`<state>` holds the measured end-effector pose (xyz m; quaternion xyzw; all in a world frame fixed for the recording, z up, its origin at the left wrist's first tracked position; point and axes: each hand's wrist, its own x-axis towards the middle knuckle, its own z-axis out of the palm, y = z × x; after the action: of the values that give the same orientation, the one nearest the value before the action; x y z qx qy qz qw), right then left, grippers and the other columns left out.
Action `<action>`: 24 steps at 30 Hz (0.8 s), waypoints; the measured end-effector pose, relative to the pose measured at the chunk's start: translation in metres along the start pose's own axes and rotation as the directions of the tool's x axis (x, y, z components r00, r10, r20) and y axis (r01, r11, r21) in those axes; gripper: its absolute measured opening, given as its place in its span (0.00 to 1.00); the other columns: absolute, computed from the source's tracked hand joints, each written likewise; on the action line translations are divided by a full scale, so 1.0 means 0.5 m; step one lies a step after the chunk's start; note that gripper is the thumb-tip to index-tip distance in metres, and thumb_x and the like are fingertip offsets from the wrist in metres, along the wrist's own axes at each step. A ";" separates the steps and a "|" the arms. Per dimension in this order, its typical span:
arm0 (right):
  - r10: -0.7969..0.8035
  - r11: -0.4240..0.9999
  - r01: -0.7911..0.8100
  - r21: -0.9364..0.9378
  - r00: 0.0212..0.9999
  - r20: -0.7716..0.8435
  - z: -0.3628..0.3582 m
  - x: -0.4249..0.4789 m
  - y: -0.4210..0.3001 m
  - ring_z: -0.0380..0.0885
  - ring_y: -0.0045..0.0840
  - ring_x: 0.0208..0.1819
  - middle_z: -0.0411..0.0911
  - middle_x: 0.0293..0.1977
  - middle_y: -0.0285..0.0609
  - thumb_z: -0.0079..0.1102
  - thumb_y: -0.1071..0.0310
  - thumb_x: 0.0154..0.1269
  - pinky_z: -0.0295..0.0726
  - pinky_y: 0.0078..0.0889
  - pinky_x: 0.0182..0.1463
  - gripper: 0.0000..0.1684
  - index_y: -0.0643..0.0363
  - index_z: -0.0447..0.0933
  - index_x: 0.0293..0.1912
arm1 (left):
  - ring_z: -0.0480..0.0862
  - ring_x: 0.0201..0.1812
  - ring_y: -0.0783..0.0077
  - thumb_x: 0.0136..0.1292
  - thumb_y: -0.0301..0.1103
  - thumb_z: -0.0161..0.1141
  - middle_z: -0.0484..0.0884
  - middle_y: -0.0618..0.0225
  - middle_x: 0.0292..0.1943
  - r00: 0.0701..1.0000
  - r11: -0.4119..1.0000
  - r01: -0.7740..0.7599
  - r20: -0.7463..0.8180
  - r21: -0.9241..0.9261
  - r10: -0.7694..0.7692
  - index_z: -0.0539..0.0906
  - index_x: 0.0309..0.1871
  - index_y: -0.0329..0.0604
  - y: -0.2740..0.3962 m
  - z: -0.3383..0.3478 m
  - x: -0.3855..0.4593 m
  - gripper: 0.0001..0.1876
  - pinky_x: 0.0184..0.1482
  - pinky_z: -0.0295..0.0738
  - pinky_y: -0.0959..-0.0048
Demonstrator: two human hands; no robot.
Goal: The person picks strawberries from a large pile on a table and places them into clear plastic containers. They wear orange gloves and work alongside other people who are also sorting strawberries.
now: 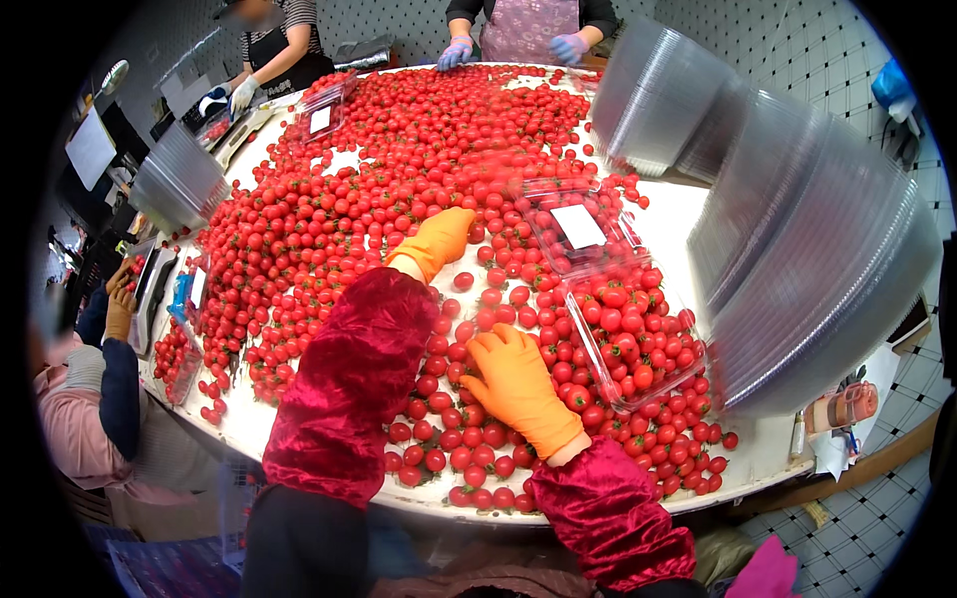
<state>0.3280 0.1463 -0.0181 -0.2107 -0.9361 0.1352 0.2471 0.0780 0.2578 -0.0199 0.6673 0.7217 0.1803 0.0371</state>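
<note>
Cherry tomatoes (463, 436) lie loose across a white table (755, 463). My left hand (441, 239), in an orange glove, reaches out over the middle of them with its fingers curled; whether it holds a tomato cannot be seen. Nearer to me, my right hand (523, 389), gloved in orange too, rests palm down on tomatoes with its fingers a little spread. Just right of it stands an open clear plastic clamshell box (598, 359) heaped with tomatoes. Its lid (549, 254), bearing a white label (578, 226), is folded back away from me over more tomatoes.
Tall stacks of clear plastic boxes (815, 254) stand along the right, with another stack (179, 179) at the far left. A jar (845, 407) lies by the right edge. Co-workers' gloved hands (245, 93) (456, 54) (119, 314) are at the far and left sides, near scales (153, 291).
</note>
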 end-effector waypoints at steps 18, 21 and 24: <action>0.032 0.999 -0.033 0.017 0.999 0.036 0.001 -0.001 -0.006 0.70 0.40 0.54 0.75 0.43 0.43 0.68 0.56 0.51 0.68 0.43 0.55 0.24 0.60 0.76 0.44 | 0.83 0.46 0.57 0.58 0.25 0.61 0.81 0.59 0.45 0.992 0.981 -0.101 0.056 -0.163 0.111 0.82 0.46 0.42 0.020 0.025 0.044 0.12 0.47 0.77 0.64; 0.032 0.999 -0.033 0.008 0.999 0.033 0.002 -0.002 -0.003 0.70 0.40 0.54 0.75 0.43 0.43 0.68 0.56 0.51 0.68 0.43 0.55 0.24 0.60 0.76 0.43 | 0.83 0.46 0.60 0.57 0.23 0.61 0.82 0.59 0.45 0.955 0.982 0.010 0.292 -0.189 0.047 0.82 0.47 0.42 0.051 -0.007 0.034 0.14 0.47 0.77 0.66; 0.022 1.000 -0.022 -0.009 1.000 0.015 0.005 -0.003 -0.005 0.70 0.39 0.54 0.75 0.43 0.43 0.68 0.55 0.51 0.68 0.42 0.55 0.24 0.60 0.76 0.43 | 0.84 0.43 0.58 0.54 0.23 0.61 0.83 0.56 0.40 0.938 0.994 0.069 0.345 -0.080 -0.037 0.84 0.49 0.45 0.071 -0.003 0.036 0.17 0.45 0.78 0.66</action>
<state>0.3271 0.1430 -0.0198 -0.2211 -0.9362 0.1353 0.2376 0.1091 0.2765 -0.0040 0.6665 0.7128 0.0929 0.1975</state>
